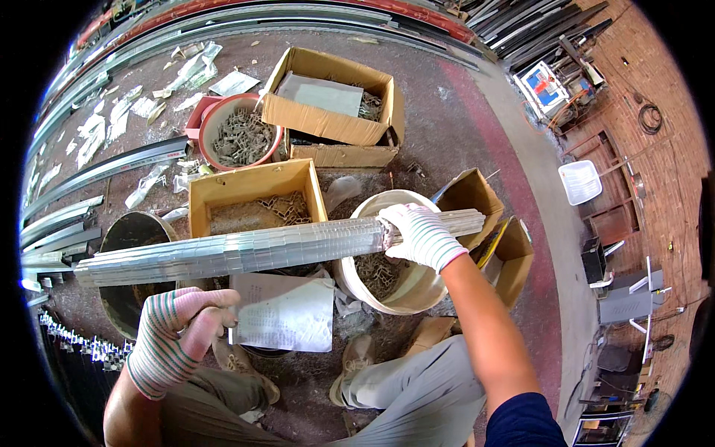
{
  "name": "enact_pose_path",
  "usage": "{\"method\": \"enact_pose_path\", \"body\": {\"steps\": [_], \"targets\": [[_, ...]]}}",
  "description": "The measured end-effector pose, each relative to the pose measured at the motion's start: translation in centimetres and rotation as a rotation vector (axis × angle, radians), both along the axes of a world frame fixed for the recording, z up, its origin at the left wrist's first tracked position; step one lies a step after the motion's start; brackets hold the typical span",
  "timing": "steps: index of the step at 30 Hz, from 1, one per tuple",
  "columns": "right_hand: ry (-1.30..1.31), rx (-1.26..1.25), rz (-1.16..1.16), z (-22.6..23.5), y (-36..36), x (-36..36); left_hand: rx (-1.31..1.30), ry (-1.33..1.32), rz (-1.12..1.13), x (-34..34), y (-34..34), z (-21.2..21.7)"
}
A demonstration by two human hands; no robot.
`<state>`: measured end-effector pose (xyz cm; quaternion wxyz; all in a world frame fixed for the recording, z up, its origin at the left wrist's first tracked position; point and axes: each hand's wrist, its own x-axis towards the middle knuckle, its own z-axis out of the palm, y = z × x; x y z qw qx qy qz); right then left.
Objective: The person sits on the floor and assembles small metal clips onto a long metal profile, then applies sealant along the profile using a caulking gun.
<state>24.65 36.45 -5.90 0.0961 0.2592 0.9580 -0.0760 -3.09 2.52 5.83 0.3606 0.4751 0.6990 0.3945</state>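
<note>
- The long silver bundle [238, 252] is stretching from near 9 o'clock to 3 o'clock, with thin metal strips sitting side by side. Its long part is reaching far from the holding hand, so it may be wanting to tip; having a second palm under the middle would be helping.
- The cardboard box [328, 132] is sitting near 12 o'clock, with a flat grey sheet [320, 93] resting in it.
- The wooden box [246, 179] is sitting toward 10 o'clock, just behind the bundle.
- The white bucket [421, 287] is standing near the middle, toward 5 o'clock. The bundle is crossing over it in this view; I cannot tell if they are touching.
- The dark bucket [138, 227] is standing near 9 o'clock, partly hiding behind the bundle.
- The red bucket [238, 106] is standing between 10 and 11 o'clock.
- The paper [298, 316] is lying toward 7 o'clock.
- The right hand [421, 238], near 3 o'clock, is wrapping around the bundle close to its right end. Squeezing firmly there should be keeping the strips from sliding.
- The left hand [175, 331], at 8 o'clock, is curling its fingers into a narrow pinch, apart from the bundle. I cannot tell if it is holding anything.
- Small metal bits [376, 276] are filling the white bucket's bottom; keeping strips clear of them would be avoiding snags.
</note>
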Motion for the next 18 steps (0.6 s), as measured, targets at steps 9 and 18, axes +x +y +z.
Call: {"method": "enact_pose_path", "body": {"steps": [9,18], "targets": [[-0.037,-0.066,-0.084,0.5,-0.8,-0.1,-0.008,-0.073,0.076,0.6,-0.4,-0.2],[-0.06,-0.092,-0.077,0.1,-0.8,-0.2,-0.063,-0.092,0.144,0.6,-0.1,-0.4]]}}
